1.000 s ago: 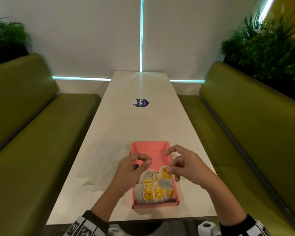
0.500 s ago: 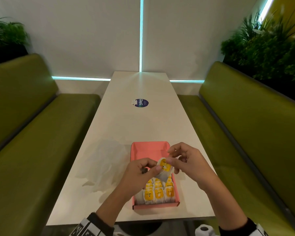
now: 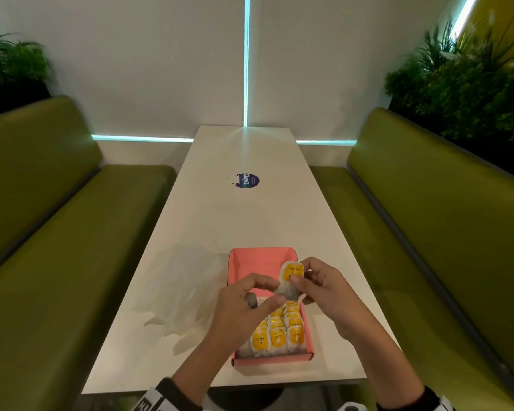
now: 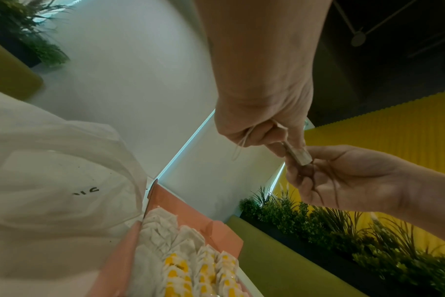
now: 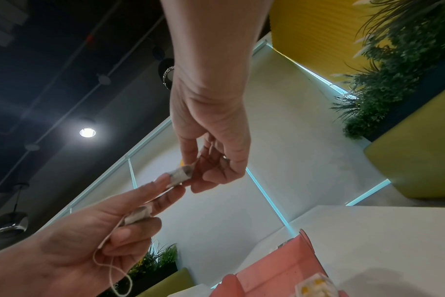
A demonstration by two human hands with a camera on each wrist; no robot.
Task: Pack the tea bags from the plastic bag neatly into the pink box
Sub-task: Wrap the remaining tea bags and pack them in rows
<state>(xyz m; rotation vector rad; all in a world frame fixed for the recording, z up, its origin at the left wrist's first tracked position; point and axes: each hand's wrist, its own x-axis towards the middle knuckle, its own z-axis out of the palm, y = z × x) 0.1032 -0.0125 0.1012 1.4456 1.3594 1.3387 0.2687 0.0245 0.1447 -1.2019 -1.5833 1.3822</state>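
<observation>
The pink box (image 3: 260, 258) lies open on the white table, and rows of yellow-tagged tea bags (image 3: 279, 336) fill its near half. Above the box's middle, my right hand (image 3: 301, 277) pinches a loose tea bag (image 3: 291, 275) by its yellow tag end. My left hand (image 3: 275, 292) pinches the same tea bag (image 5: 178, 176) at its other end. A second folded tea bag (image 5: 137, 216) is tucked between my left fingers, and its string hangs down. The clear plastic bag (image 3: 184, 292) lies crumpled to the left of the box and looks flat.
Green benches (image 3: 72, 232) run along both sides of the narrow table (image 3: 244, 221). A round blue sticker (image 3: 247, 180) sits farther up the table. Plants (image 3: 463, 78) stand behind the right bench. The table's near edge is just behind the box.
My right hand has lifted the loose tea bag up and away from the packed rows. My left hand has moved in and now pinches its lower end.
</observation>
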